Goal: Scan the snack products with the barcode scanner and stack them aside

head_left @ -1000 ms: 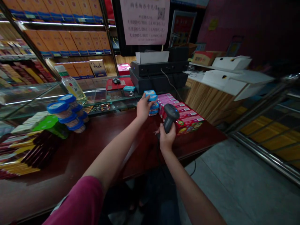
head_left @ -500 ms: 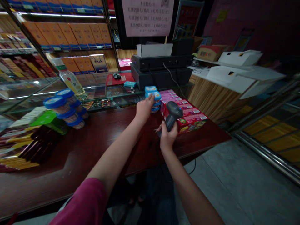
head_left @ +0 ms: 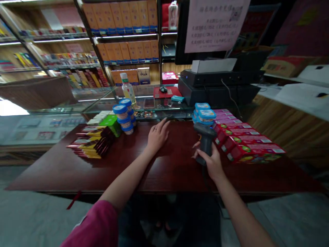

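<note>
In the head view my right hand [head_left: 213, 161] is wrapped round the grip of a dark grey barcode scanner [head_left: 205, 139], held above the dark red wooden table [head_left: 164, 171]. My left hand [head_left: 157, 135] hovers over the table's middle, fingers extended and holding nothing. Just beyond the scanner stand stacked blue-lidded tubs [head_left: 206, 115]. Right of them run rows of red and pink boxes [head_left: 253, 147]. Left of my left hand are stacked round tubs with blue lids [head_left: 124, 118], a green pack [head_left: 110, 122] and a pile of yellow and maroon packets [head_left: 92, 142].
A glass display counter [head_left: 102, 104] lies behind the table, with a clear bottle [head_left: 128, 90] and a computer mouse [head_left: 163, 89] on it. A black till unit [head_left: 218, 91] sits at the back right. Shelves of orange boxes [head_left: 123, 17] rise behind.
My left hand has come away from the blue-lidded rectangular tubs, moving left over the table with fingers spread. The view has turned left. My right hand still holds the barcode scanner.
</note>
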A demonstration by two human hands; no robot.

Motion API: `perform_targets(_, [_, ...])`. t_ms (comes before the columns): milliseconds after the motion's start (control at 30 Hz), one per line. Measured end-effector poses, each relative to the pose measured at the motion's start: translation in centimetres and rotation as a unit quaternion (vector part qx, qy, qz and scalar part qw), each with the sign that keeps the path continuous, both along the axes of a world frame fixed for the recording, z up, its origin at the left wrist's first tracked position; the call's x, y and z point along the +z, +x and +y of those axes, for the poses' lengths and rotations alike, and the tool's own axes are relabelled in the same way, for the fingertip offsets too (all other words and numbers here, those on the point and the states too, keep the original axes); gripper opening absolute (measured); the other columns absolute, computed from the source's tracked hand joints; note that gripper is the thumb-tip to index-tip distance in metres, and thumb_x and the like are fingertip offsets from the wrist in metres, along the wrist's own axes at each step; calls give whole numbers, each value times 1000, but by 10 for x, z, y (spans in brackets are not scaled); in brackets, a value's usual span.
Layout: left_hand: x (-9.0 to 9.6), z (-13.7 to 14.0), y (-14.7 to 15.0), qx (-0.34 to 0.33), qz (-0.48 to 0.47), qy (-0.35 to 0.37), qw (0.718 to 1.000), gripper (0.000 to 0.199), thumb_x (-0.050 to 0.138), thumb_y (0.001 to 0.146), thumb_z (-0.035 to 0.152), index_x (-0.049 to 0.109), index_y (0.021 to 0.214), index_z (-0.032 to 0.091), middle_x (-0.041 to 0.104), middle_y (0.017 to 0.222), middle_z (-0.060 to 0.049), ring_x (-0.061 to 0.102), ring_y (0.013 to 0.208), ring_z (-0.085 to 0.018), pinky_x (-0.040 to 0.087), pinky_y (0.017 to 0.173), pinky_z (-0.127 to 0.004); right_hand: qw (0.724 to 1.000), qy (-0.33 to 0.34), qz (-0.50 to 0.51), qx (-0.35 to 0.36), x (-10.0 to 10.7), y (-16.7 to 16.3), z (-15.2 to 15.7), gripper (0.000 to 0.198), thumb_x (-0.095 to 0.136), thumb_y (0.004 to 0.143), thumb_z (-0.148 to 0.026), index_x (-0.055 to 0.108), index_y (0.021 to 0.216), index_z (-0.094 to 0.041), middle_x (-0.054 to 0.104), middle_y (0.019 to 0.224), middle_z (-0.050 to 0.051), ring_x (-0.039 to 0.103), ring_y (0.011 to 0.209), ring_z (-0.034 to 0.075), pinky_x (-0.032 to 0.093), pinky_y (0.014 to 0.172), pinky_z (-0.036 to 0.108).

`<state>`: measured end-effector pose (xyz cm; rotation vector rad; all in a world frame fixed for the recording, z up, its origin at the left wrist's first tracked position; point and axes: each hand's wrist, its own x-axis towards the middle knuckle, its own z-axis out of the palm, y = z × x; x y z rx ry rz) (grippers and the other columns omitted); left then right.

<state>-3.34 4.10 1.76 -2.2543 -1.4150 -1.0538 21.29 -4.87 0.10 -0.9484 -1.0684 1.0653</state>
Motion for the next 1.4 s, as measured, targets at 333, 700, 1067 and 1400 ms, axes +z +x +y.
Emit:
perform_targets(333, [15,-2,-149,165,-380,164,895,76,78,91,34,40,154,19,41,162,-17,31,158,-36,23,134,-53,981,-54,31,182,9,-107,37,37,85,78,-44,64,98,-20,72,87,0,54,43,8,53,43,27])
perform_targets(700, [38,40,-176,32,-434,97,895,82,85,83,31,45,154,26,45,166,-11,36,159,-31,26,134,-47,972,-64,66,215,7,-132,67,29,74,82,-39,67,105,-22,77,110,5,56,52,9,55,50,27])
perform_targets(1067, [18,7,-84,-236,-709,-219,627,67,84,86,52,52,139,27,72,129,-7,67,129,-24,49,118,-43,981,-87,46,169,24,-129,52,49,75,76,-38,63,122,-25,78,94,3,62,59,15,53,55,28])
perform_targets(1400, [-14,28,-89,-208,-790,-352,457,30,61,105,42,71,115,16,75,126,-12,69,127,-21,52,114,-34,970,-82,32,227,26,-129,44,36,72,80,-45,64,108,-23,74,107,6,56,51,12,47,44,29])
